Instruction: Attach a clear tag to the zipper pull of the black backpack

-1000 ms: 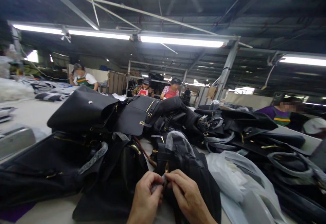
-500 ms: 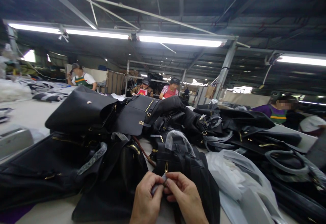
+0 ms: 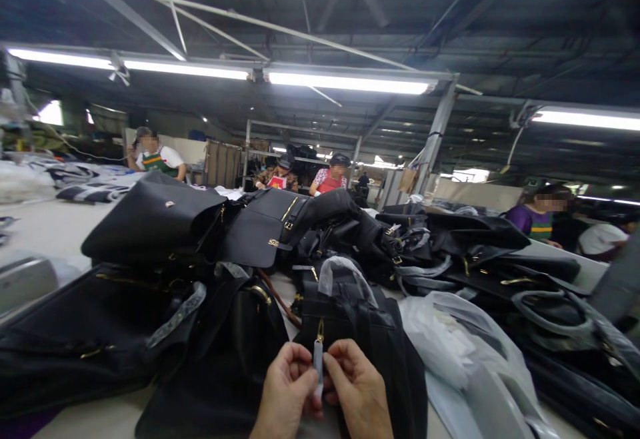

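My left hand [image 3: 285,396] and my right hand [image 3: 357,392] meet at the bottom centre, both pinching a small pale wrapped strip [image 3: 317,362]. The strip hangs from the gold zip pull [image 3: 321,330] of a black handbag [image 3: 373,339] lying right in front of me. Clear film covers that bag's handle [image 3: 345,276]. Both hands' fingers are curled tight around the strip, thumbs facing each other.
Several black handbags [image 3: 150,222] are heaped across the pale table [image 3: 95,419], left, centre and right. Clear plastic bags [image 3: 465,352] lie to my right. Other people [image 3: 537,216] work at tables behind the pile, under strip lights.
The strip between my fingers has been turned upright and now stands straight below the zip pull. My hands have dropped slightly lower; the view has shifted a little to the right.
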### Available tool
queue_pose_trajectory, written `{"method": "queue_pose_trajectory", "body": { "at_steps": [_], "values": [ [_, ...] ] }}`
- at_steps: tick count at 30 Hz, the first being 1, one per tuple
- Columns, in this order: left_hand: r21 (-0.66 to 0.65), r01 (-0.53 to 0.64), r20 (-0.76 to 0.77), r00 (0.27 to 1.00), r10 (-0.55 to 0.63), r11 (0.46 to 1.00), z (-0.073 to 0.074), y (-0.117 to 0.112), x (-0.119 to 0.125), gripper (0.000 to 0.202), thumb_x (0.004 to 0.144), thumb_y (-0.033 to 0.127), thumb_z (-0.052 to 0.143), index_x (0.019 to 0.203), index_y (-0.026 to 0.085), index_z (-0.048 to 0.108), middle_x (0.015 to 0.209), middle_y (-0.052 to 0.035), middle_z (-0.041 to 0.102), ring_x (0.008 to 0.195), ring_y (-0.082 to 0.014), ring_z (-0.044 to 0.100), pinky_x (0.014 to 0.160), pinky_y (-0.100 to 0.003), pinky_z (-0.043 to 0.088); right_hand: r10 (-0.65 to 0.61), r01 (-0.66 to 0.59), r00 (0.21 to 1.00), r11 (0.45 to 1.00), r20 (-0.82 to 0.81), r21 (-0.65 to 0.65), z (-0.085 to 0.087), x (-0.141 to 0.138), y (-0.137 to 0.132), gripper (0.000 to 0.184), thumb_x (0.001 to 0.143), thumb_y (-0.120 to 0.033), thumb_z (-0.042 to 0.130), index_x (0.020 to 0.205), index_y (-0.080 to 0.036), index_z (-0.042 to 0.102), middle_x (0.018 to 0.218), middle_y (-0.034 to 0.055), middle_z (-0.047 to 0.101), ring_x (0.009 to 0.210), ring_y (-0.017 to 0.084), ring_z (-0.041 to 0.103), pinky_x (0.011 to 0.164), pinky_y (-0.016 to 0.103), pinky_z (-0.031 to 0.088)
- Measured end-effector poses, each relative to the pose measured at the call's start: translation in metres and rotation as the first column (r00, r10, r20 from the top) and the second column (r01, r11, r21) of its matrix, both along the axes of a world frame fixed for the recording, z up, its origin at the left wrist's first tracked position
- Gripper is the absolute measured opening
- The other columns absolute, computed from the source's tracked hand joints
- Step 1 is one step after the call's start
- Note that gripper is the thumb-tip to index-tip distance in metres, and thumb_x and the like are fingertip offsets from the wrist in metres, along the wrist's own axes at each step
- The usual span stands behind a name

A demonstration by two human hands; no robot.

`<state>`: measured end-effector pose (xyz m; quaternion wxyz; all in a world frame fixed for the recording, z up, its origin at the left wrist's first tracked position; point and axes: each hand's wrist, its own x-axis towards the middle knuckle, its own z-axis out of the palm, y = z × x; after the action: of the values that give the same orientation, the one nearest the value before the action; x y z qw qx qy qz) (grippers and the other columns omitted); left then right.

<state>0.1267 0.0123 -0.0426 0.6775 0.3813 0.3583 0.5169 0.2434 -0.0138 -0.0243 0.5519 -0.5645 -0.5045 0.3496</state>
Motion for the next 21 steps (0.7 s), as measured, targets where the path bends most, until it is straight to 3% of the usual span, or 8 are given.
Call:
{"method": "queue_pose_trajectory", "body": {
  "at_steps": [3,8,12,15,19,21],
  "values": [
    [0.037,-0.034,-0.025,0.999,0.035,0.999,-0.004,0.001,0.003,0.043,0.055,0.04,0.077,0.077,0.022,0.045,0.043,0.0092,0.054,0.03,-0.0072,0.042,0.03,-0.018,0.037,-0.04,0.038,0.996,0.999,0.083,0.016,0.005,-0.001,-0.003,0.035,0.081,-0.055,0.062,0.078,-0.02,0.065,0.061,-0.0014,0.062,0.049,0.014,0.058,0.045,0.02,0.044],
    [0.036,-0.043,-0.045,0.998,0.044,0.998,0.005,-0.001,-0.002,0.044,0.057,0.041,0.078,0.078,0.023,0.043,0.046,0.0103,0.053,0.03,-0.0055,0.04,0.03,-0.016,0.034,-0.085,0.081,0.985,0.996,0.151,0.034,0.012,-0.003,-0.007,0.03,0.082,-0.049,0.058,0.075,-0.021,0.066,0.055,-0.0036,0.056,0.041,0.011,0.045,0.042,0.022,0.037],
    [0.013,-0.024,-0.054,0.998,0.025,1.0,0.007,-0.001,-0.003,0.048,0.055,0.044,0.08,0.078,0.023,0.044,0.047,0.0101,0.053,0.03,-0.0045,0.038,0.029,-0.015,0.031,-0.097,0.085,0.98,0.994,0.173,0.074,0.016,-0.003,-0.006,0.028,0.079,-0.045,0.06,0.067,-0.021,0.066,0.061,-0.0008,0.062,0.055,0.016,0.055,0.054,0.023,0.043],
    [0.044,-0.003,-0.068,0.998,0.006,0.999,0.005,-0.001,-0.003,0.051,0.053,0.048,0.081,0.076,0.023,0.043,0.044,0.0109,0.05,0.028,-0.0039,0.033,0.028,-0.016,0.03,-0.028,0.024,0.993,0.999,0.111,0.043,0.022,-0.002,-0.005,0.028,0.075,-0.044,0.064,0.062,-0.019,0.067,0.061,0.0008,0.064,0.06,0.017,0.057,0.057,0.024,0.045],
    [0.106,0.03,-0.11,0.994,-0.018,0.994,0.004,-0.001,-0.004,0.045,0.06,0.042,0.08,0.078,0.023,0.044,0.049,0.0097,0.053,0.031,-0.0047,0.037,0.031,-0.016,0.031,0.088,-0.097,0.992,0.989,-0.092,-0.109,0.021,0.001,-0.001,0.034,0.077,-0.049,0.061,0.063,-0.018,0.066,0.047,-0.0048,0.048,0.041,0.01,0.038,0.041,0.022,0.03],
    [0.139,0.029,-0.111,0.994,-0.014,0.99,0.003,-0.001,-0.006,0.046,0.06,0.041,0.082,0.077,0.023,0.043,0.05,0.0094,0.052,0.035,-0.0048,0.038,0.035,-0.015,0.028,0.131,-0.141,0.985,0.985,-0.11,-0.095,0.014,0.002,0.004,0.038,0.078,-0.053,0.061,0.065,-0.017,0.067,0.05,-0.0037,0.052,0.043,0.01,0.041,0.043,0.022,0.032]
  ]
}}
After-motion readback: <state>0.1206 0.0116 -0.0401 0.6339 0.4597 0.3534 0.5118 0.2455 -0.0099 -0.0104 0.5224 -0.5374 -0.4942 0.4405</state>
